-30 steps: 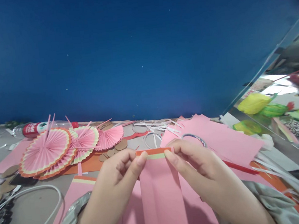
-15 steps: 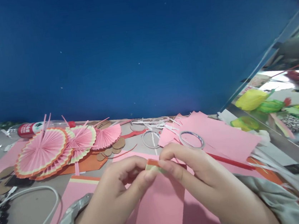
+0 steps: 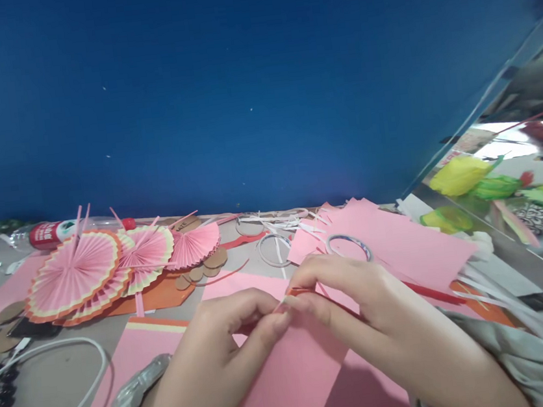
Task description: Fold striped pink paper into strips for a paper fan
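Observation:
A pink sheet of paper with an orange and pale yellow edge hangs from my fingers, tilted over other pink paper on the table. Thumb and bent fingers of my left hand pinch its upper edge. Close beside it, my right hand pinches the same edge, where a bit of orange shows at the fingertips. The fold between the fingertips is mostly hidden. Left of my hands lies another pink sheet with an orange and yellow border.
Pleated paper fans rest at the left before a plastic bottle. Behind my hands lie rolls of tape, white strips and stacked pink paper. A white cable curves at the left; a blue partition stands behind.
The pinched edge has turned, so less of its orange and yellow band shows. My right hand's fingers have closed further over it, and the hanging sheet has swung slightly.

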Action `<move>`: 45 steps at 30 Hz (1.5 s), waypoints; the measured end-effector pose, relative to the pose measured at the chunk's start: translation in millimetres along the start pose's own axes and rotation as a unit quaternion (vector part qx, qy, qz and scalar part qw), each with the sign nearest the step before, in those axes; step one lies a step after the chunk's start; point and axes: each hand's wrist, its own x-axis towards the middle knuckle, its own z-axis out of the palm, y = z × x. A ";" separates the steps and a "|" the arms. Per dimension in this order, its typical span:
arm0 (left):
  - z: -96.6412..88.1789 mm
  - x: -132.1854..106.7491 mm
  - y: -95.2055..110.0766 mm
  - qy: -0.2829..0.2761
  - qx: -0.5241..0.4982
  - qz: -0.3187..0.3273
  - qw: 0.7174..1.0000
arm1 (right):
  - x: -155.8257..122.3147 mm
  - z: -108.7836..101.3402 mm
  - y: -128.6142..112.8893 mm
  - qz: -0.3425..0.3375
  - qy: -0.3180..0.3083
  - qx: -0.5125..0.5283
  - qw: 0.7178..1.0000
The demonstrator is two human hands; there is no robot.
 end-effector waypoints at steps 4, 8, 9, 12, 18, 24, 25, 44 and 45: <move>1.3 1.3 -1.8 -0.018 -0.011 -0.024 0.999 | 3.9 -1.2 1.2 0.021 -0.028 0.061 0.998; -1.7 0.5 -2.0 -0.022 0.029 -0.054 0.998 | 8.0 -1.4 2.1 0.025 -0.020 0.112 0.993; -2.4 0.6 -1.8 -0.023 0.037 -0.059 0.997 | 8.5 -2.1 2.1 0.028 -0.022 0.113 0.993; -3.3 1.8 -1.8 -0.032 0.047 -0.059 0.997 | 9.3 -7.1 1.8 0.042 -0.047 0.105 0.992; -3.8 3.6 -3.4 -0.034 0.052 -0.056 0.996 | 9.9 -16.7 2.3 0.044 -0.059 0.105 0.992; -6.3 3.0 -2.9 -0.026 0.055 -0.063 0.996 | 7.8 -21.4 -1.1 0.039 0.020 0.082 0.996; -6.4 2.6 -2.3 -0.026 0.054 -0.063 0.996 | 7.3 -21.7 -2.1 0.035 0.024 0.079 0.996; -4.7 4.4 -1.8 -0.043 0.026 -0.062 0.997 | 2.6 -21.3 5.0 0.018 0.114 0.000 0.993; -4.8 4.1 -1.9 -0.034 0.022 -0.058 0.997 | 1.8 -23.1 5.3 0.023 0.124 0.000 0.992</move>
